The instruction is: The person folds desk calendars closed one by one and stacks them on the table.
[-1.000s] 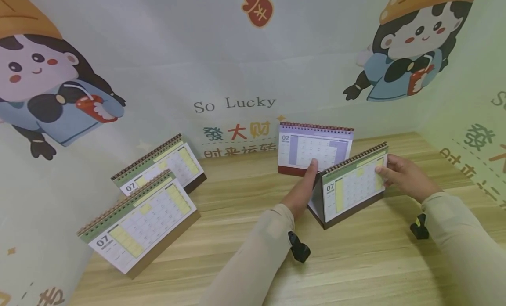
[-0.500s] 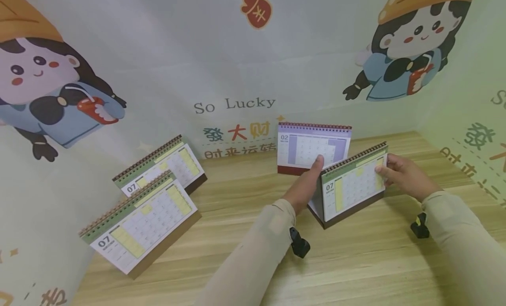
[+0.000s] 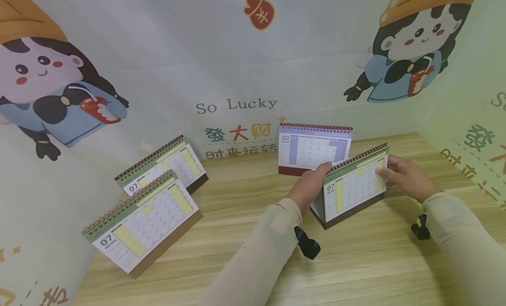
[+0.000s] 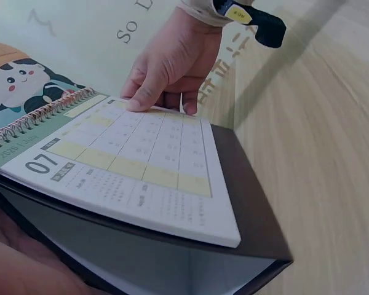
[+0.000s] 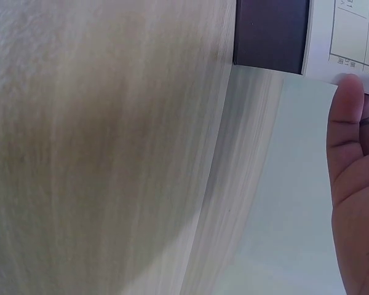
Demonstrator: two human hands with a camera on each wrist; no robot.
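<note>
Green-topped calendar [image 3: 357, 183], 07 showing, stands tent-like on wood-grain counter [image 3: 336, 271]. Right hand [image 3: 409, 176]: grip pinches calendar's right end, thumb on front, fingers behind. Left hand [image 3: 309, 187]: touches same calendar's left end, thumb at coil binding [image 3: 359, 158]; fingers mostly hidden, cannot tell how far grip is spread. Purple calendar [image 3: 306, 150], 02 showing, stands just behind. Well apart at left: tan-based calendar [image 3: 148, 227] before dark-based calendar [image 3: 182, 162], partly covering it.

The green-topped calendar [image 3: 357, 183] right of centre has smooth, matt paper pages [image 4: 129, 163], metal-looking wire binding [image 4: 46, 115] and a dark card base [image 4: 249, 196]; the surface [image 3: 174, 271] below looks wood-grained, slightly glossy.
</note>
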